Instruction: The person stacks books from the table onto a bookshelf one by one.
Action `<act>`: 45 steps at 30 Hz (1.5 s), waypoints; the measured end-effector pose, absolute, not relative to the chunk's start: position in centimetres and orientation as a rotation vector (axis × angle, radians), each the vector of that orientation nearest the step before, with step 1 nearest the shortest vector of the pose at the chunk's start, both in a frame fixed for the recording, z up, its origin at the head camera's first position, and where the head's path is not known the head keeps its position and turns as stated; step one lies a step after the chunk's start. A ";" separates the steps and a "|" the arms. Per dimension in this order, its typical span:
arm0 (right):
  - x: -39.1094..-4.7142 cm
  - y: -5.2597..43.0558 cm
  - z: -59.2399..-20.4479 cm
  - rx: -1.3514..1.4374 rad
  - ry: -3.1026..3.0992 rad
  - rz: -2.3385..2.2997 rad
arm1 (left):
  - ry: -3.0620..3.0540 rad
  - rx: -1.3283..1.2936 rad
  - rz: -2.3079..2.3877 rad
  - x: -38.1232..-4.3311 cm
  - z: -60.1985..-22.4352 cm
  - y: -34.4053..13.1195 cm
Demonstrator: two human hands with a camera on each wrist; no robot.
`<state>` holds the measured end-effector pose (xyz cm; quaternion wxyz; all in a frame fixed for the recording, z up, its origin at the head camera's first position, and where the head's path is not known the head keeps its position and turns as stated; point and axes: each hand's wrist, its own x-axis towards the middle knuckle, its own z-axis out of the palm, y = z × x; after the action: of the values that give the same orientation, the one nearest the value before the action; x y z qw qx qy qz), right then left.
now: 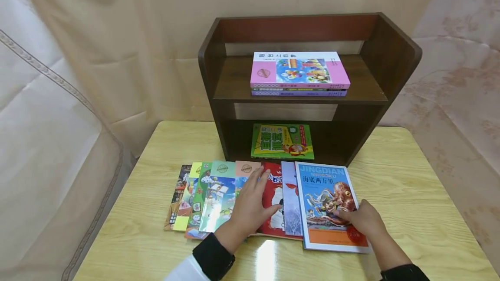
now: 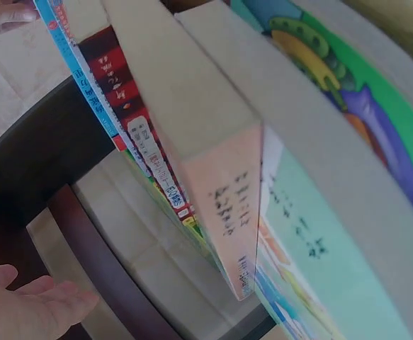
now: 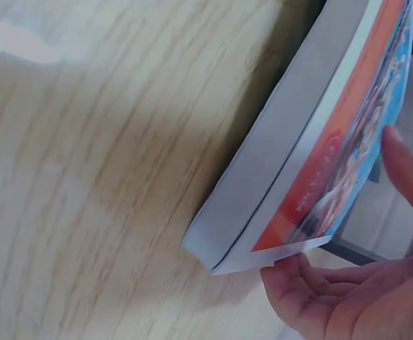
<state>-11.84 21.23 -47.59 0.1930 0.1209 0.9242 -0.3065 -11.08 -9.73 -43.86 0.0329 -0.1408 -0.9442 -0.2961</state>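
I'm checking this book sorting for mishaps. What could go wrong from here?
The right hand grips the octopus book near one corner only; it might slip or drag the overlapped white book. The left hand rests flat on the fanned row of books, which could slide on the glossy table.

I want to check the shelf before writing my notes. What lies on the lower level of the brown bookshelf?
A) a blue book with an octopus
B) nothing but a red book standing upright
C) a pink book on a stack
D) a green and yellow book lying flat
D: in the head view the green and yellow book lies flat on the lower level of the brown bookshelf, below the pink-topped stack on the upper shelf.
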 end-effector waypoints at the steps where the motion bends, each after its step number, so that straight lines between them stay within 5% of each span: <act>1: -11.9 21.4 -47.6 0.345 2.603 -0.867 | -2.908 -0.437 -0.907 -11.0 -43.9 -9.6; 37: -13.9 20.4 -47.7 0.421 2.634 -0.710 | -2.962 -0.422 -0.910 -10.7 -44.8 -9.2; 45: -13.8 21.5 -48.3 0.482 2.573 -1.102 | -2.962 -0.426 -0.958 -11.0 -45.1 -9.0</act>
<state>-13.76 21.46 -48.27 0.1503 0.1677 0.8956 -0.3837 -11.03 -9.00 -45.07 0.0000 -0.1355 -0.9427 -0.3050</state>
